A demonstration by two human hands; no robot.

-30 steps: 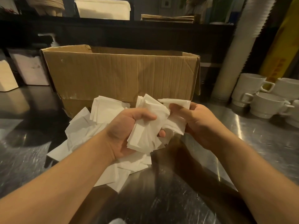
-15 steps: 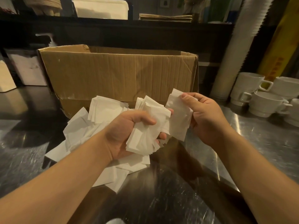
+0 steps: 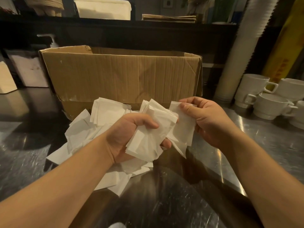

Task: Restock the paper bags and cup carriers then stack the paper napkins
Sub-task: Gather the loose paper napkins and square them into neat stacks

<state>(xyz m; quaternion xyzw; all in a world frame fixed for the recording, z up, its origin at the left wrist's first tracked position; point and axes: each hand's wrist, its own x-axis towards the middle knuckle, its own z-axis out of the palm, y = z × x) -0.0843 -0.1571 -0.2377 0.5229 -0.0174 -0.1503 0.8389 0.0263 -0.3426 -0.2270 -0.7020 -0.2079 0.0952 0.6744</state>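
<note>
- Two bare hands meet above a scratched steel table (image 3: 263,145), forearms reaching in from the near edge.
- The left hand (image 3: 128,137) is curled tight around a thick, fanned bundle of white paper napkins (image 3: 148,139), thumb across the top and fingertips showing beneath.
- The right hand (image 3: 209,119) pinches a single napkin (image 3: 181,129) by its upper edge between thumb and forefinger; the sheet hangs down just beside the bundle, touching or overlapping it.
- Under and to the left of the left hand lies a loose heap of napkins (image 3: 85,129) spread on the table, some overlapping, some askew.
- Beyond both hands stands an open cardboard box (image 3: 121,74), its near wall creased; the heap reaches its base.
- To the right of the right hand sit white cups (image 3: 271,106) stacked in a cluster, with a tall sleeve of white lids or cups (image 3: 236,55) leaning behind them.
- Far beyond, a dark shelf (image 3: 115,25) carries a flat pile of brown paper (image 3: 169,18).
</note>
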